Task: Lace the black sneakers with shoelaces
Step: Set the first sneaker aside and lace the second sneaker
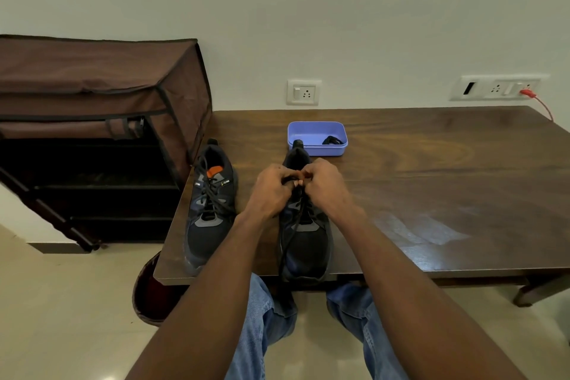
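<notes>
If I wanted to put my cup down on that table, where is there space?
The widest bare stretch of table lies right of the right sneaker and the purple tray, out to the far edge below the wall sockets. The left end is crowded: left sneaker, both hands, laces.

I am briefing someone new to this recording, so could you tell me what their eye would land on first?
First, the two hands, left hand and right hand, pinching the shoelace at the top of the right black sneaker near the table's front edge. The left black sneaker lies beside it, already laced. Behind sits a purple plastic box.
</notes>
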Demonstrator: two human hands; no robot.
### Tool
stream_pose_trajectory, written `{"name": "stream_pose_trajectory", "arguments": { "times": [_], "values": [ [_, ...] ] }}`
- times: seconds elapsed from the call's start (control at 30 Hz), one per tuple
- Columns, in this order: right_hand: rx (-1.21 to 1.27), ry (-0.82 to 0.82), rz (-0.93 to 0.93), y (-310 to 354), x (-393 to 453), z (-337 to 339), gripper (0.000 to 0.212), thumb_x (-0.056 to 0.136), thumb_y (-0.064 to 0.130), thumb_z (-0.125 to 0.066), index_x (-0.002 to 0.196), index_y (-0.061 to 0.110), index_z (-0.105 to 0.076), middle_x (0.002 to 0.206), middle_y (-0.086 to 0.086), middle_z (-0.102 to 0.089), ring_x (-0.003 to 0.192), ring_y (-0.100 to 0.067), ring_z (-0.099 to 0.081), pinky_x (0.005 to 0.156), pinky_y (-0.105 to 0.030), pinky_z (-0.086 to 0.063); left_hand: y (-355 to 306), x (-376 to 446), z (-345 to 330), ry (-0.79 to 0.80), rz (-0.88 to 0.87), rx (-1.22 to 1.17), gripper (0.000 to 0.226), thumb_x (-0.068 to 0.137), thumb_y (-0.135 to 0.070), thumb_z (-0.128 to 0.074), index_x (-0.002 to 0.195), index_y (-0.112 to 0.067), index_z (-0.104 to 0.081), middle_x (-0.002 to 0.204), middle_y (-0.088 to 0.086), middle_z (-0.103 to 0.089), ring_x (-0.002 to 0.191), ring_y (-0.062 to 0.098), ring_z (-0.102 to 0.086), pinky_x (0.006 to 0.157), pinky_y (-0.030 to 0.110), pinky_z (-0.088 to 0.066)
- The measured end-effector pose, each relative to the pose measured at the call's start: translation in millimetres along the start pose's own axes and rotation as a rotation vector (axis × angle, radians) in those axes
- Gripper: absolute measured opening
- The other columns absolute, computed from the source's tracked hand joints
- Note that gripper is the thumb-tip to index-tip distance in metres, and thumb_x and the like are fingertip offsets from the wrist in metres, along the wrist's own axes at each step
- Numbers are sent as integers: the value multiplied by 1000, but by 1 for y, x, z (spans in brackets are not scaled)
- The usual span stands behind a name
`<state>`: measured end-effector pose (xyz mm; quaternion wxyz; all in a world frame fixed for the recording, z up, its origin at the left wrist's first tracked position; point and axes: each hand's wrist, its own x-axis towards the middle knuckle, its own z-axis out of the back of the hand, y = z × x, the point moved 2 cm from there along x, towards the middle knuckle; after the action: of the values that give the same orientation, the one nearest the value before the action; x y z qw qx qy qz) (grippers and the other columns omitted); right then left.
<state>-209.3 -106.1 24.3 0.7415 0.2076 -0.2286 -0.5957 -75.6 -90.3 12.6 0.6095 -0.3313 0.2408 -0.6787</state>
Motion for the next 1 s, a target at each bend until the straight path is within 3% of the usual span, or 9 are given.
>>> {"name": "stream_pose_trajectory", "arguments": {
  "times": [0.13,0.3,0.37,0.47,0.53,0.67,0.77,0.87,1.0],
  "values": [
    [-97,58,-9,3,1,-1,9,93,6,-54,85,7,-58,93,-6,-51,80,-24,-54,67,-35,-44,-1,-1,-1,9,-50,47,25,93,-7,-62,114,-13,-74,111,-1,-63,101,10,-54,81,17,-38],
    [154,76,-101,-10,4,5,12,89,0,-61,81,9,-63,81,-5,-63,78,-20,-59,65,-26,-50,0,3,-7,43,-83,63,21,93,-16,-67,112,-14,-75,109,0,-58,97,9,-51,69,8,-34],
    [163,90,-72,-14,4,7,5,88,3,-67,84,6,-68,86,-9,-68,82,-22,-62,72,-29,-52,-2,3,-6,36,-60,39,15,92,-13,-68,105,-14,-76,107,-2,-59,94,7,-53,67,9,-36],
    [133,84,-53,-17,5,6,5,88,9,-71,87,4,-73,91,-9,-71,80,-17,-59,67,-22,-45,-8,0,-3,33,-49,-40,14,92,-10,-67,89,-22,-72,91,-10,-62,81,4,-58,62,10,-42],
    [114,97,-66,-17,6,2,7,89,7,-66,84,7,-70,92,-11,-70,84,-20,-62,71,-27,-48,-8,-2,-1,17,-32,-64,19,93,-10,-65,85,-27,-67,83,-15,-60,76,-1,-57,62,8,-43],
    [174,86,-143,-19,7,0,23,86,-3,-51,75,16,-57,89,-11,-67,87,-29,-66,81,-48,-57,5,-1,-1,-72,72,-160,15,98,-11,-58,87,-20,-62,83,-6,-63,73,4,-58,58,9,-44],
    [278,40,-177,-22,7,2,20,86,-4,-52,79,13,-60,86,-11,-68,84,-29,-69,78,-48,-60,10,1,-4,-77,119,-253,15,99,-12,-56,88,-22,-61,86,-1,-65,77,11,-61,65,20,-50],
    [300,-7,-99,-18,4,2,17,86,-5,-55,85,8,-65,82,-5,-67,74,-23,-66,69,-38,-57,7,4,-7,-100,118,-355,16,97,-9,-58,89,-22,-61,85,-1,-67,76,9,-62,65,16,-47],
    [420,11,-59,-14,2,0,22,89,-7,-53,89,14,-59,83,-4,-63,62,-18,-61,53,-32,-52,6,4,-7,16,143,-499,28,95,-7,-62,119,-19,-53,85,-1,-68,82,10,-66,72,22,-53]
  ]
}}
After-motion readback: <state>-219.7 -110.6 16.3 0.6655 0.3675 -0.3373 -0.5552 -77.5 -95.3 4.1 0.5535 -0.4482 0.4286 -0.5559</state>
